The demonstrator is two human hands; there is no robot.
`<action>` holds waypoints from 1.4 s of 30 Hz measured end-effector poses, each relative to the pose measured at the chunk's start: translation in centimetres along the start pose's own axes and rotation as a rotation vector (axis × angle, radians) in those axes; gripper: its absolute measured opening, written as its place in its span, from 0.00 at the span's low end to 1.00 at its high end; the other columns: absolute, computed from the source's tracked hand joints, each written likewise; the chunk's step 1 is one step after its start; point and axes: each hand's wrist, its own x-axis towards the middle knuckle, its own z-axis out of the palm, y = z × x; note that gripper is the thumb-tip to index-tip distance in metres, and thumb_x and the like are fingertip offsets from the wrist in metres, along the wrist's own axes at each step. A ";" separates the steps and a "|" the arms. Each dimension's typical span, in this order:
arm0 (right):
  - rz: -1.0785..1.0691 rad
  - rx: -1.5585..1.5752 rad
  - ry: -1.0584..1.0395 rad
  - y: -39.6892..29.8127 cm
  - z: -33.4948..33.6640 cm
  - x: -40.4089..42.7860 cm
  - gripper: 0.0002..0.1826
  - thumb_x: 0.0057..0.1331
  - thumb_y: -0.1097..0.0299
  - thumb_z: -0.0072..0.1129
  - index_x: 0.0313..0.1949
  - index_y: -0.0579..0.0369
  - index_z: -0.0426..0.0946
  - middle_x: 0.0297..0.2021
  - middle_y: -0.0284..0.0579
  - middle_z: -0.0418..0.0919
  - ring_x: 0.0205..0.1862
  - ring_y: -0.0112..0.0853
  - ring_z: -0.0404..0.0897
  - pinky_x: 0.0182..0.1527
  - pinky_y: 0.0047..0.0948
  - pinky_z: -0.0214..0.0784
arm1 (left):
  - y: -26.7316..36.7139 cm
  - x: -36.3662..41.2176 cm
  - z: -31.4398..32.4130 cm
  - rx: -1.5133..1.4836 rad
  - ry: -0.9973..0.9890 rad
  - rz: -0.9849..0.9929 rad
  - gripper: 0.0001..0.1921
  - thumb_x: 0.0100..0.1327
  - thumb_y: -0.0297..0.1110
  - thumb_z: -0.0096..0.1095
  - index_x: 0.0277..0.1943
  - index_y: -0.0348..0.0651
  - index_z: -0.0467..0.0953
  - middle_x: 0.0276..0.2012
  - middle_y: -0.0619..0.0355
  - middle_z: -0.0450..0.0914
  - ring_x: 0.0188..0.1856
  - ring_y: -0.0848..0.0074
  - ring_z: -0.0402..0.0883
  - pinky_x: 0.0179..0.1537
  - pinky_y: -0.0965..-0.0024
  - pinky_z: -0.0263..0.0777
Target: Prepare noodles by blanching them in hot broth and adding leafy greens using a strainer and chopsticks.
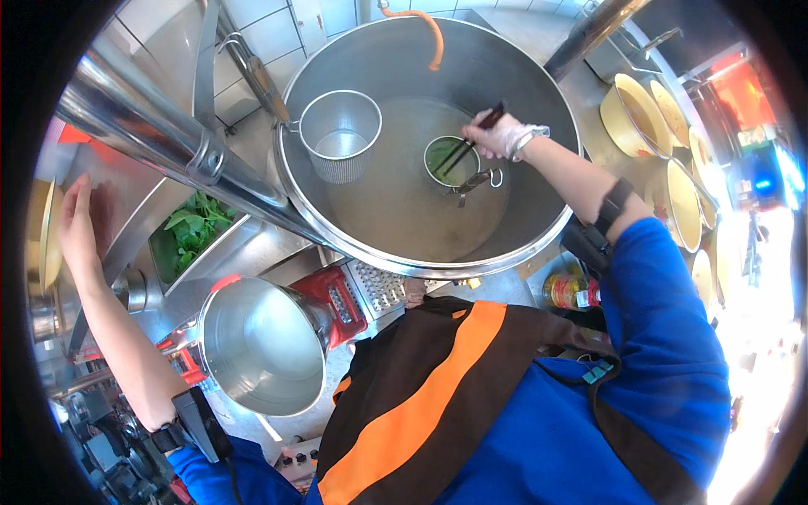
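My right hand (495,134), in a thin clear glove, grips dark chopsticks (461,154) over the large round steel pot (297,218). Their tips reach into a small round strainer (431,178) with green leaves in it, low in the pot; its dark handle points to the right. A deep perforated metal basket (341,167) hangs at the pot's left inner wall, with a wooden handle (270,88) leaning over the rim. My left hand (79,227) is raised at the far left with fingers extended, beside a yellowish bowl (47,233). Whether it touches the bowl cannot be told.
A steel tray of leafy greens (199,227) lies left of the pot. Below stands a steel bucket (265,347) holding cloudy liquid. Yellow enamel basins (631,120) line the right side. A thick metal pole (158,136) crosses the left; an orange hose (432,31) hangs over the pot's back.
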 end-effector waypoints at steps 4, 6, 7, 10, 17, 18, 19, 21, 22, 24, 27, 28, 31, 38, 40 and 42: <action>-0.146 -0.251 0.014 0.6 -0.6 0.8 0.18 0.58 0.53 0.45 0.25 0.56 0.71 0.12 0.39 0.70 0.15 0.27 0.72 0.22 0.27 0.65 | -0.4 -0.1 -1.2 0.015 0.006 0.049 0.16 0.57 0.41 0.55 0.44 0.39 0.73 0.39 0.62 0.74 0.41 0.83 0.70 0.46 0.82 0.59; -0.005 -0.263 -0.013 -5.4 -3.2 -1.5 0.17 0.58 0.53 0.45 0.26 0.54 0.73 0.14 0.38 0.71 0.19 0.26 0.73 0.25 0.25 0.65 | -0.2 -0.6 -2.5 0.021 0.004 0.018 0.16 0.57 0.41 0.55 0.44 0.39 0.73 0.38 0.62 0.74 0.41 0.83 0.70 0.46 0.82 0.60; 0.009 -0.236 0.012 -6.2 -4.1 -2.0 0.17 0.58 0.53 0.45 0.26 0.54 0.73 0.14 0.38 0.71 0.19 0.26 0.73 0.25 0.25 0.65 | 0.1 -0.6 -2.4 0.026 0.002 0.007 0.16 0.57 0.41 0.55 0.44 0.39 0.73 0.38 0.63 0.74 0.40 0.84 0.70 0.45 0.82 0.60; -0.275 -0.188 0.036 -4.2 -4.2 -1.2 0.17 0.58 0.53 0.45 0.27 0.55 0.72 0.13 0.37 0.70 0.15 0.26 0.70 0.20 0.25 0.64 | 0.5 -0.5 -1.7 0.032 -0.010 0.000 0.16 0.58 0.40 0.54 0.44 0.39 0.73 0.39 0.62 0.74 0.41 0.83 0.70 0.46 0.82 0.60; 0.268 -0.012 0.007 -3.7 -2.4 -0.6 0.14 0.59 0.61 0.43 0.27 0.60 0.70 0.15 0.42 0.73 0.14 0.27 0.73 0.15 0.23 0.65 | 1.2 -1.4 -1.7 0.150 0.057 0.072 0.15 0.58 0.38 0.54 0.44 0.38 0.72 0.35 0.63 0.75 0.39 0.85 0.71 0.42 0.83 0.62; 0.236 0.133 0.027 -3.6 -1.9 -0.8 0.13 0.59 0.63 0.42 0.26 0.62 0.69 0.14 0.44 0.72 0.13 0.27 0.73 0.13 0.21 0.64 | 0.8 -1.2 -1.4 0.142 0.050 0.075 0.15 0.58 0.38 0.54 0.44 0.38 0.72 0.35 0.63 0.75 0.39 0.85 0.71 0.42 0.83 0.62; 0.204 0.238 0.047 -3.2 -1.3 -0.3 0.14 0.59 0.63 0.43 0.27 0.63 0.69 0.14 0.44 0.73 0.14 0.27 0.74 0.14 0.21 0.65 | 0.5 -1.0 -1.6 0.013 -0.003 0.016 0.14 0.58 0.38 0.53 0.44 0.38 0.72 0.35 0.62 0.75 0.39 0.84 0.72 0.42 0.83 0.63; 0.110 0.326 0.159 -2.1 0.3 0.9 0.14 0.58 0.61 0.45 0.26 0.61 0.70 0.14 0.42 0.73 0.15 0.27 0.73 0.16 0.23 0.66 | 0.0 -0.5 -1.6 -0.116 -0.062 -0.045 0.14 0.59 0.37 0.53 0.44 0.38 0.72 0.36 0.61 0.75 0.38 0.82 0.73 0.42 0.82 0.65; 0.115 0.327 0.161 -1.0 0.9 1.6 0.14 0.58 0.61 0.45 0.26 0.61 0.70 0.14 0.42 0.73 0.15 0.27 0.73 0.16 0.23 0.66 | 0.1 -0.2 -1.7 -0.127 -0.084 -0.045 0.13 0.59 0.36 0.52 0.44 0.38 0.72 0.36 0.60 0.75 0.38 0.81 0.74 0.41 0.81 0.66; 0.027 -0.105 0.066 -0.3 1.6 2.5 0.15 0.58 0.58 0.47 0.24 0.58 0.71 0.14 0.40 0.73 0.15 0.27 0.73 0.18 0.25 0.65 | -0.2 0.2 -1.9 -0.135 -0.107 -0.044 0.13 0.59 0.36 0.52 0.43 0.37 0.72 0.36 0.58 0.76 0.37 0.80 0.75 0.41 0.80 0.67; 0.127 -0.234 -0.014 -2.2 -0.2 2.4 0.16 0.59 0.57 0.45 0.25 0.58 0.71 0.13 0.37 0.73 0.14 0.23 0.72 0.17 0.24 0.64 | -0.8 0.2 -2.2 -0.135 -0.066 -0.056 0.14 0.60 0.37 0.50 0.45 0.37 0.72 0.37 0.60 0.75 0.40 0.81 0.73 0.44 0.81 0.63; 0.121 -0.140 0.035 -4.4 -1.5 1.3 0.17 0.59 0.56 0.46 0.22 0.57 0.71 0.12 0.37 0.72 0.13 0.22 0.70 0.16 0.22 0.63 | -0.3 -0.2 -2.4 -0.076 -0.059 -0.038 0.13 0.60 0.36 0.51 0.44 0.38 0.72 0.37 0.59 0.76 0.38 0.80 0.74 0.42 0.80 0.65; 0.088 -0.138 0.251 -6.7 -5.6 -1.3 0.19 0.57 0.52 0.45 0.24 0.56 0.71 0.13 0.37 0.72 0.16 0.27 0.72 0.20 0.26 0.65 | 0.4 -0.5 -2.0 -0.035 -0.052 -0.020 0.13 0.59 0.35 0.52 0.43 0.38 0.72 0.36 0.58 0.76 0.38 0.80 0.75 0.41 0.80 0.67; 0.299 -0.055 0.217 -3.0 -2.1 -1.0 0.16 0.56 0.57 0.48 0.33 0.58 0.70 0.19 0.43 0.76 0.16 0.30 0.74 0.22 0.25 0.66 | 0.4 -0.6 -0.8 0.118 -0.012 0.080 0.15 0.59 0.38 0.52 0.45 0.38 0.72 0.39 0.59 0.75 0.40 0.81 0.73 0.43 0.81 0.65; 0.335 0.041 0.153 -4.0 -2.4 -1.0 0.15 0.56 0.58 0.48 0.33 0.58 0.69 0.18 0.43 0.76 0.15 0.28 0.73 0.20 0.24 0.66 | 0.8 -0.9 -1.5 0.130 -0.014 0.066 0.15 0.59 0.37 0.52 0.45 0.38 0.71 0.39 0.59 0.75 0.40 0.80 0.74 0.43 0.81 0.65; 0.293 0.180 0.122 -4.3 -2.7 -0.7 0.15 0.57 0.59 0.46 0.33 0.60 0.68 0.17 0.43 0.75 0.13 0.26 0.72 0.20 0.24 0.66 | 0.9 -0.9 -1.9 0.133 -0.027 0.055 0.15 0.59 0.37 0.51 0.46 0.37 0.71 0.39 0.58 0.75 0.40 0.80 0.74 0.43 0.81 0.65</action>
